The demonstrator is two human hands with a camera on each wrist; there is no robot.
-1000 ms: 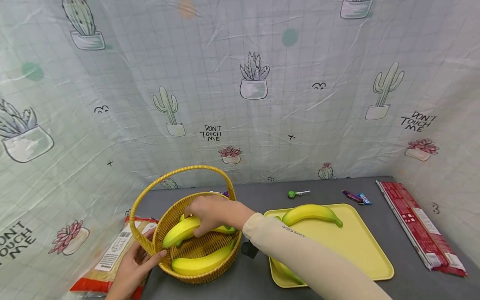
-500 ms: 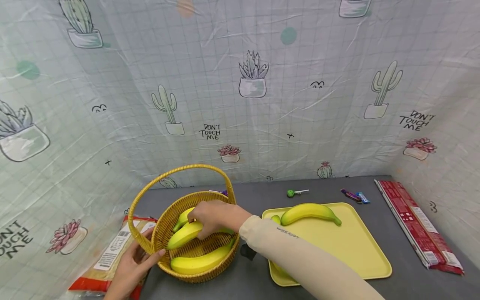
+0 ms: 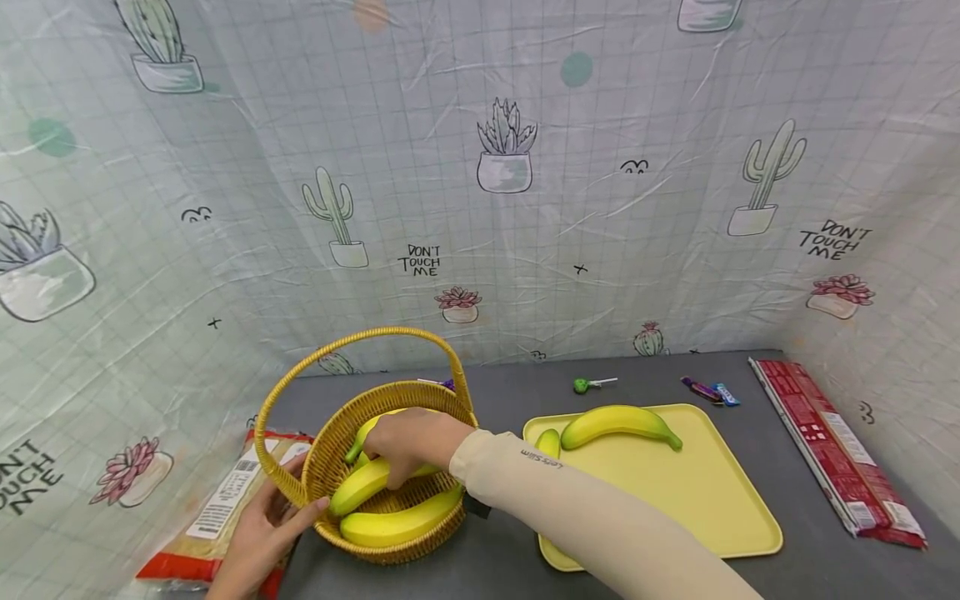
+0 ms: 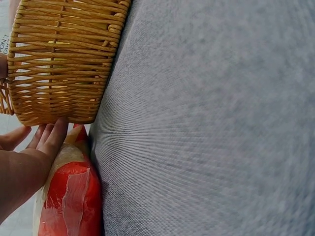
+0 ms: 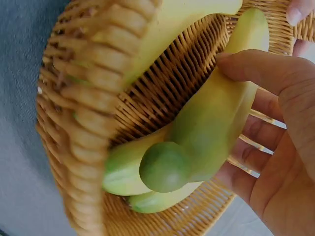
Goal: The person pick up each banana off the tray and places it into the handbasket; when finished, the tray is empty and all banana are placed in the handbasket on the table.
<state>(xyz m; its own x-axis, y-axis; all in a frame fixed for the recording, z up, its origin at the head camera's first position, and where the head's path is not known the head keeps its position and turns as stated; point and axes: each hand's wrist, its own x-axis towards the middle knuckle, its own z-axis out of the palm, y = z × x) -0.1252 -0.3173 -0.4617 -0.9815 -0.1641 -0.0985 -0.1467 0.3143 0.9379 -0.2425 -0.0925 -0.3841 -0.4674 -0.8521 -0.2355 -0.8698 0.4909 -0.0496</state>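
My right hand (image 3: 416,437) is inside the yellow wicker basket (image 3: 341,429), gripping a banana (image 3: 360,490) between thumb and fingers. The right wrist view shows the thumb on one side of this banana (image 5: 211,118), its green stem end facing the camera. Along the basket's near side lies another banana (image 3: 397,525). More banana (image 3: 366,435) shows behind my right hand, partly covered by it. My left hand (image 3: 258,533) holds the basket's left edge, thumb over the rim; in the left wrist view its fingers (image 4: 58,135) touch the woven outside wall.
Right of the basket stands a yellow tray (image 3: 720,500) bearing a banana (image 3: 618,427) and part of another (image 3: 548,443) beside my sleeve. A red-ended bag (image 3: 187,558) lies under my left arm. Behind are a green lollipop (image 3: 582,386) and wrapped candies (image 3: 702,390); a red packet (image 3: 840,450) lies far right.
My right hand has shifted left and lower in the basket with its banana, nearer the front banana. The banana behind shows more, as does one on the tray. The left hand stays on the rim.
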